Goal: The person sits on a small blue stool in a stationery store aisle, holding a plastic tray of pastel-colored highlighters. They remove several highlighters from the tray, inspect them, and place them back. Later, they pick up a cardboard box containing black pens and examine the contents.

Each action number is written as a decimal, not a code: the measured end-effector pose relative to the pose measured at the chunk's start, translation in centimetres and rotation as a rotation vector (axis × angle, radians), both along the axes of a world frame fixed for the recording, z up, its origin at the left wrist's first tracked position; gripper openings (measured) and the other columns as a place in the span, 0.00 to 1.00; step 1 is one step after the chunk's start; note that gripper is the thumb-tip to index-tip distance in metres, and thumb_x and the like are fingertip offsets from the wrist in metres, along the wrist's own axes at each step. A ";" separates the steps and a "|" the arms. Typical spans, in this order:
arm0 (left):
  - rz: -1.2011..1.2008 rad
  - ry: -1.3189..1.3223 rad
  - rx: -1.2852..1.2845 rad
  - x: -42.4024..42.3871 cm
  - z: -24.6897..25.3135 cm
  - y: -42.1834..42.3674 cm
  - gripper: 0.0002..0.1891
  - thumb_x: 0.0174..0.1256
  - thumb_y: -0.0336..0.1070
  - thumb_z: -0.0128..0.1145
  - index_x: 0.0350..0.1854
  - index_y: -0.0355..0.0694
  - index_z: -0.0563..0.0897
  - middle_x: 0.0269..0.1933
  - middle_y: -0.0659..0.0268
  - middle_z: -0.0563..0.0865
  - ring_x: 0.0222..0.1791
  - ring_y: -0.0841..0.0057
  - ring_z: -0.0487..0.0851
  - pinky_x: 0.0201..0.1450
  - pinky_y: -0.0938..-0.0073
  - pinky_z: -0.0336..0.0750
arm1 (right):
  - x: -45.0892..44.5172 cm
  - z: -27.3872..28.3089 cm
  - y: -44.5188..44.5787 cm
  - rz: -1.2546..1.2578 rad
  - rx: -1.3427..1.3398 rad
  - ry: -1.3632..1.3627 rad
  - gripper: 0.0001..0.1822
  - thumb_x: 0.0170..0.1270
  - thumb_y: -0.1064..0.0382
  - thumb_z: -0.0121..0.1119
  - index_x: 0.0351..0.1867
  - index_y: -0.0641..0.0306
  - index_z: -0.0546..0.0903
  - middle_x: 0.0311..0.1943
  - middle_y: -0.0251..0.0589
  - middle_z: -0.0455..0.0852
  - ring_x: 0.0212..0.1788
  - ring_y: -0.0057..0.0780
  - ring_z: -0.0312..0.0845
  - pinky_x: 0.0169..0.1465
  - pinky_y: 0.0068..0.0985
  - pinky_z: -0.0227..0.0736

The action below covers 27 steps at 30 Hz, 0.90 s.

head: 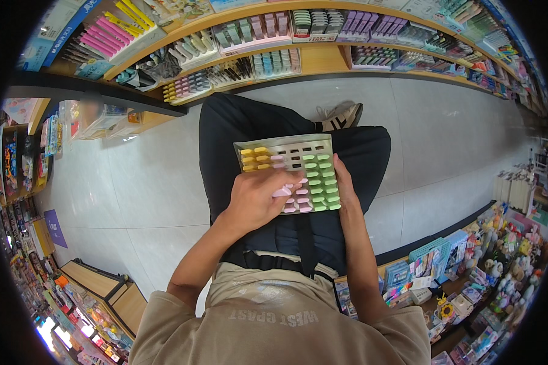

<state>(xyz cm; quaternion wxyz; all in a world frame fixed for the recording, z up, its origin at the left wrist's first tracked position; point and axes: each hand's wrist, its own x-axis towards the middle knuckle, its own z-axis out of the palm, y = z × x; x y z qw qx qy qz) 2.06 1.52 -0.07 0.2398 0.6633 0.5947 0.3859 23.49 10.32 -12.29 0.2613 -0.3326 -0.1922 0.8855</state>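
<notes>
A display box (pixel 283 142) with a slotted grid rests on my crossed legs. Yellow pieces (pixel 255 158) stand in its left columns, pink pieces (pixel 303 200) in the middle and green pieces (pixel 323 180) on the right; they look like the ends of pens or markers. Several slots in the upper middle hold nothing. My left hand (pixel 265 189) reaches over the box with its fingers bent around a pink piece (pixel 282 191), which lies tilted under the thumb and fingers. Along the box's right side, my right hand (pixel 345 180) holds the edge, its fingers partly hidden.
Ahead stand wooden shelves (pixel 322 67) with boxes of pens and other stationery. A low shelf with plush toys (pixel 506 260) is at the lower right. On the left are more goods and a wooden unit (pixel 89 278). Grey tiled floor (pixel 160 182) lies around me.
</notes>
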 end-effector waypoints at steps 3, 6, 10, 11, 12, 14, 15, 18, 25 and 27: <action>-0.034 0.023 0.049 0.2 0.3 0.1 0.10 0.61 0.27 0.70 0.45 0.42 0.88 0.38 0.61 0.92 0.36 0.62 0.92 0.42 0.69 0.85 | 0.1 -0.1 0.0 0.006 0.006 -0.003 0.35 0.80 0.37 0.50 0.66 0.70 0.77 0.58 0.49 0.87 0.55 0.35 0.87 0.60 0.32 0.82; -0.049 0.076 0.046 0.0 0.5 0.3 0.11 0.61 0.27 0.69 0.46 0.42 0.88 0.38 0.61 0.92 0.36 0.62 0.92 0.43 0.68 0.85 | 0.2 -0.4 0.0 0.018 0.004 -0.006 0.35 0.80 0.37 0.50 0.67 0.70 0.77 0.58 0.49 0.86 0.55 0.35 0.87 0.60 0.32 0.82; -0.118 0.092 0.042 -0.5 0.9 0.4 0.11 0.61 0.28 0.69 0.45 0.42 0.87 0.38 0.62 0.93 0.36 0.63 0.92 0.43 0.67 0.85 | 0.3 -0.3 -0.1 0.020 -0.010 -0.017 0.34 0.80 0.38 0.50 0.67 0.69 0.77 0.59 0.49 0.86 0.56 0.35 0.86 0.60 0.32 0.81; -0.135 0.099 0.043 -0.7 0.8 0.3 0.11 0.61 0.28 0.70 0.45 0.43 0.87 0.39 0.62 0.93 0.36 0.63 0.92 0.43 0.67 0.85 | 0.3 -0.3 -0.1 0.022 -0.010 -0.014 0.34 0.80 0.38 0.50 0.67 0.69 0.76 0.59 0.49 0.86 0.57 0.35 0.86 0.61 0.32 0.81; -0.152 0.104 0.044 -0.8 0.6 0.3 0.11 0.61 0.28 0.70 0.45 0.43 0.87 0.39 0.62 0.93 0.37 0.63 0.92 0.44 0.67 0.85 | 0.3 -0.4 -0.1 0.022 -0.003 -0.015 0.34 0.79 0.38 0.50 0.67 0.69 0.77 0.59 0.48 0.86 0.57 0.35 0.86 0.61 0.32 0.81; -0.145 0.062 0.104 -0.9 -0.2 0.5 0.12 0.57 0.29 0.69 0.45 0.44 0.87 0.36 0.66 0.91 0.34 0.63 0.90 0.38 0.66 0.83 | 0.5 -0.6 -0.1 0.023 0.012 -0.015 0.34 0.79 0.38 0.51 0.67 0.69 0.77 0.59 0.48 0.86 0.57 0.35 0.86 0.61 0.32 0.81; -0.141 0.041 0.134 -0.9 -0.4 0.6 0.13 0.55 0.30 0.69 0.44 0.45 0.87 0.34 0.67 0.89 0.33 0.64 0.88 0.35 0.65 0.82 | 0.6 -0.7 -0.1 0.032 0.020 -0.012 0.34 0.79 0.38 0.51 0.68 0.69 0.76 0.60 0.48 0.86 0.57 0.34 0.86 0.62 0.32 0.81; -0.121 0.048 0.106 -0.9 -0.2 0.4 0.12 0.56 0.31 0.69 0.43 0.46 0.87 0.34 0.68 0.89 0.33 0.64 0.89 0.35 0.66 0.82 | 0.7 -0.7 -0.2 0.042 0.041 -0.010 0.35 0.78 0.38 0.53 0.70 0.67 0.74 0.61 0.46 0.85 0.59 0.33 0.84 0.63 0.31 0.79; -0.137 0.172 0.125 -1.2 0.7 -0.1 0.13 0.59 0.32 0.71 0.46 0.46 0.86 0.40 0.65 0.92 0.36 0.65 0.92 0.39 0.69 0.85 | 0.5 0.4 -0.4 0.026 0.059 -0.032 0.36 0.76 0.39 0.56 0.73 0.65 0.70 0.63 0.43 0.82 0.62 0.31 0.81 0.66 0.30 0.75; -0.110 0.206 0.190 -1.1 0.5 0.0 0.15 0.56 0.33 0.71 0.46 0.46 0.87 0.38 0.68 0.91 0.34 0.66 0.90 0.35 0.69 0.84 | 0.5 0.5 -0.4 0.027 0.066 -0.034 0.36 0.77 0.39 0.55 0.73 0.65 0.70 0.63 0.43 0.82 0.62 0.31 0.81 0.66 0.30 0.75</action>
